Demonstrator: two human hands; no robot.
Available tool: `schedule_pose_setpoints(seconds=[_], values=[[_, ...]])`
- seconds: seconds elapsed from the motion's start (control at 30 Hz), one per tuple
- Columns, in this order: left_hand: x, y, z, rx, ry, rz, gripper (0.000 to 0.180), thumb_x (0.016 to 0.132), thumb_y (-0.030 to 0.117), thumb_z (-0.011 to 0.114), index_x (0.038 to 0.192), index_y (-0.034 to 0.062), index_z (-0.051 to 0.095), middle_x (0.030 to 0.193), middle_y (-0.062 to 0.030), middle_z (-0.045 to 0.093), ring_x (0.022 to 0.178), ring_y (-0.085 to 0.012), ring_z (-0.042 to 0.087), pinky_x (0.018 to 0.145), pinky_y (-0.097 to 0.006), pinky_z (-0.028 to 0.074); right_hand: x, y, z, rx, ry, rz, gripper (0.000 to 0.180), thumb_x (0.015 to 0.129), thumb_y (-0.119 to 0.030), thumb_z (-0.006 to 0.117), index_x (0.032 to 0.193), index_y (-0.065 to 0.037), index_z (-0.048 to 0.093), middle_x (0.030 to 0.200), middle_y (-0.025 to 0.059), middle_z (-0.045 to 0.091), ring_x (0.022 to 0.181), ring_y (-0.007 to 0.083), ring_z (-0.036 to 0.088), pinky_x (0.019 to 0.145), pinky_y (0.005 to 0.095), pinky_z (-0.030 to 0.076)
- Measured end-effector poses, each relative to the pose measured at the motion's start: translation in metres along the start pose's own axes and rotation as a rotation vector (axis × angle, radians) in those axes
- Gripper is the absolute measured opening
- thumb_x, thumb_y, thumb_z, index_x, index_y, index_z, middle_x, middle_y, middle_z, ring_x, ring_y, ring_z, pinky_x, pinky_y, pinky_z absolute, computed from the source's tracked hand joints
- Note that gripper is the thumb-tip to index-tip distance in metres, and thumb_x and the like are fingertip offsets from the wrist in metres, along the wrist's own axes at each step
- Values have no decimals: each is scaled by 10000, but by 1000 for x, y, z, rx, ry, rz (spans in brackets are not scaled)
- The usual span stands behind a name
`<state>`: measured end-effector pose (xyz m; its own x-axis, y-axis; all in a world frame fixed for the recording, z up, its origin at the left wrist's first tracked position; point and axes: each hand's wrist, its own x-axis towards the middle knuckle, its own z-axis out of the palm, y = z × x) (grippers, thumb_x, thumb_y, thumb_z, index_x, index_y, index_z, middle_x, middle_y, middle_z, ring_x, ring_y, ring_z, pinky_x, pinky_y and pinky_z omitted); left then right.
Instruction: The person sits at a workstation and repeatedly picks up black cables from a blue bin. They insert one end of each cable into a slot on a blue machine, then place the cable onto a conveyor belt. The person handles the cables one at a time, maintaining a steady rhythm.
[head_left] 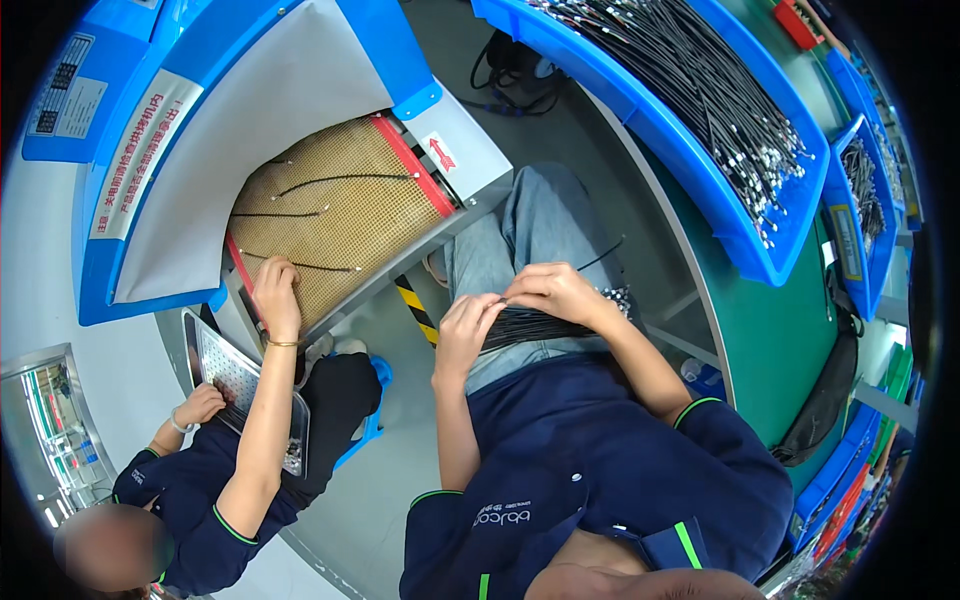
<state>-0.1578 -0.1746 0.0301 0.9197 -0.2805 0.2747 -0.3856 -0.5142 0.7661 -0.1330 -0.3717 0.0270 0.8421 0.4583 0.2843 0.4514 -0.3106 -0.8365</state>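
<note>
Both hands hold a bundle of thin black cables (pixel 540 325) across the person's lap: the left hand (pixel 465 325) pinches its end, and the right hand (pixel 555 290) curls closed over its middle. A white label with a red arrow (pixel 441 153) sits at the mesh conveyor belt's (pixel 330 215) right corner. A long white sign with red writing (pixel 140 155) lies along the blue hood (pixel 385 45). A co-worker's hand (pixel 277 295) rests on the belt's lower edge.

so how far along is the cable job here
Done: a few black cables already lie spread on the mesh conveyor belt, where a co-worker's hand rests. In hand: the left hand and right hand hold a bundle of black cables on the lap. Left: the blue bin on the green table is piled with more cables.
</note>
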Motion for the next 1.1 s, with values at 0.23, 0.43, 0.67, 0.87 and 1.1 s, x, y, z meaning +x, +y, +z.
schedule_pose_setpoints(seconds=[0.23,0.43,0.67,0.87,1.1], values=[[-1,-3,1,26,33,63,122,738,-14,705,849,13,660,771,-86,653,670,-193,612,604,-297,493,0,-2,-2,7,-51,104,105,786,-131,686,857,-53,682,818,79,655,711,268,640,638,351,514],[0,-3,4,34,80,80,145,710,-40,702,838,11,655,774,-89,656,677,-209,616,609,-306,496,-1,-2,-8,4,-28,123,95,785,-94,710,835,-21,676,799,93,649,702,244,637,617,324,508],[2,-1,0,55,55,82,141,712,-23,699,835,17,645,781,-88,649,710,-236,615,641,-328,498,-3,1,-7,43,-37,132,95,792,-93,701,845,-19,675,813,95,646,721,244,633,631,327,506],[-7,-22,-23,97,116,-82,120,719,6,705,825,22,650,775,-93,643,717,-236,611,641,-325,490,-5,4,-43,-169,-50,188,119,799,-129,677,887,-50,687,835,76,645,766,253,637,681,340,515],[-8,-30,-11,-346,357,-460,198,819,20,674,1006,-1,611,862,-75,664,763,-121,612,678,-255,498,-3,3,-43,-42,58,177,139,786,-98,696,903,-23,686,839,87,661,758,238,648,652,326,513]])
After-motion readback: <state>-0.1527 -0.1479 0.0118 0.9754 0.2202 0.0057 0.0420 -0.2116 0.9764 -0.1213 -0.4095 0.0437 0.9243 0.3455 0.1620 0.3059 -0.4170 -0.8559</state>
